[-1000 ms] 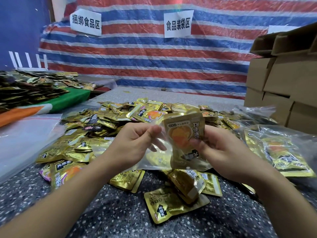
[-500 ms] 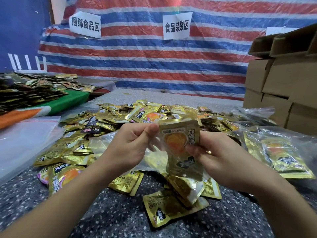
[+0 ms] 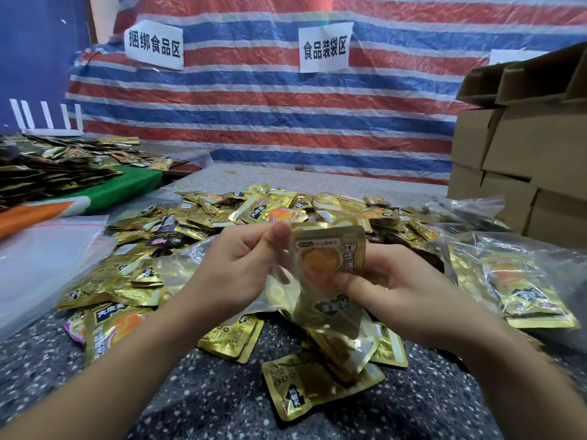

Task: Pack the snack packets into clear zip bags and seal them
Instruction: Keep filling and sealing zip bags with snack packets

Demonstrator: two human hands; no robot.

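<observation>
A gold snack packet (image 3: 328, 262) stands upright between my hands, its lower half inside a clear zip bag (image 3: 279, 290). My right hand (image 3: 390, 290) pinches the packet at its right side. My left hand (image 3: 241, 265) pinches the bag's upper edge beside the packet's top left corner. A big heap of gold snack packets (image 3: 254, 211) covers the speckled table (image 3: 206, 401) behind my hands. Several loose packets (image 3: 314, 382) lie just below the bag.
Filled clear bags (image 3: 514, 281) lie at the right, below stacked cardboard boxes (image 3: 524, 147). A pile of empty clear bags (image 3: 41, 258) sits at the left. Another table (image 3: 104, 192) with dark packets stands far left. A striped tarp (image 3: 286, 106) hangs behind.
The packet has slid lower into the clear bag. My right hand's fingers moved down along its side while my left hand kept hold of the bag's edge.
</observation>
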